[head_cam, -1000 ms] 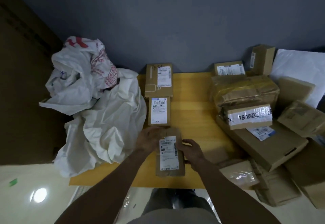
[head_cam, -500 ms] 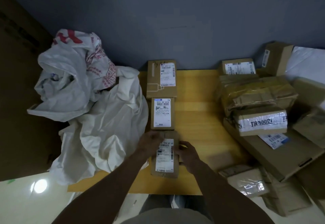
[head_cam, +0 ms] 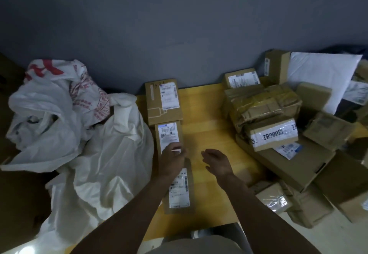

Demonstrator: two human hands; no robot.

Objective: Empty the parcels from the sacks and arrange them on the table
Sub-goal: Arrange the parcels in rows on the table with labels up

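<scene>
The nearest parcel (head_cam: 179,191) lies flat, label up, at the front of the yellow table (head_cam: 207,114), end to end with the middle parcel (head_cam: 169,135) and the far parcel (head_cam: 163,102) in one column. The left hand (head_cam: 172,160) sits on its far end, fingers bunched and bent down, and I cannot tell whether they grip it. The right hand (head_cam: 218,163) hovers just beside it, fingers loosely spread, with white sacks (head_cam: 79,134) slumped left and a parcel pile (head_cam: 266,110) right.

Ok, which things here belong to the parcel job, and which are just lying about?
Job: crumpled white plastic sacks; three labelled brown cardboard parcels in a row; heap of brown cardboard parcels; yellow wooden table.
Lying about: grey wall; glossy pale floor.
</scene>
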